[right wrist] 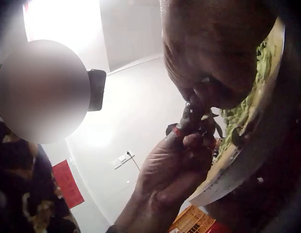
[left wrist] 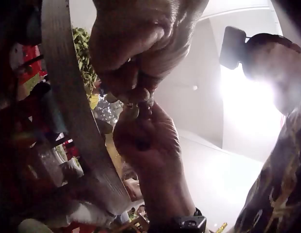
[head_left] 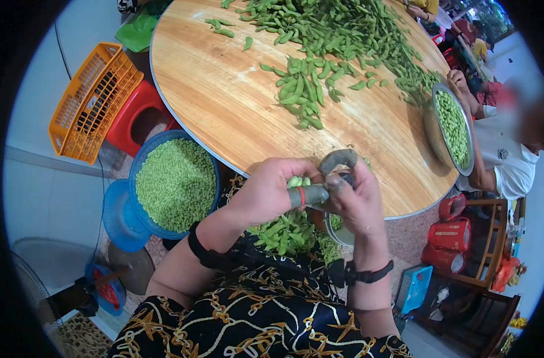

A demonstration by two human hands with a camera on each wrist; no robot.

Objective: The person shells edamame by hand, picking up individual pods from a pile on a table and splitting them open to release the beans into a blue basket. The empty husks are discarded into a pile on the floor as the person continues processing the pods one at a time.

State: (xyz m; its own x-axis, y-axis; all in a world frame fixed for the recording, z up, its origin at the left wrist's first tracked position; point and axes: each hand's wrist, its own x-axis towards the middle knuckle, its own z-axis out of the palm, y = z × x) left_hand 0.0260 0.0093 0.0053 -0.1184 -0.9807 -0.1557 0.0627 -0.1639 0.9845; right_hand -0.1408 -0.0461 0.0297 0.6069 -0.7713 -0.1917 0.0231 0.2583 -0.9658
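Observation:
My left hand (head_left: 269, 188) grips a few green edamame pods (head_left: 297, 181) above my lap; a grey cover with a red band (head_left: 303, 194) sits on its thumb. Fingertip to fingertip with it, my right hand (head_left: 360, 200) has its forefinger and thumb bent together, both in grey covers, pinching at a pod mostly hidden by the fingers. In the right wrist view a pod end (right wrist: 218, 128) sticks out by the left fingers. More pods (head_left: 284, 235) lie on my lap, and below the right hand a bowl (head_left: 343, 237) with green beans shows in part.
The round wooden table (head_left: 224, 89) carries a large heap of pods (head_left: 337, 27) and a smaller cluster (head_left: 301, 89). To the left stand a blue basin of shelled beans (head_left: 176, 185), a red stool (head_left: 137, 116) and an orange basket (head_left: 93, 101). A person (head_left: 504, 167) sits by a metal bowl (head_left: 434, 140).

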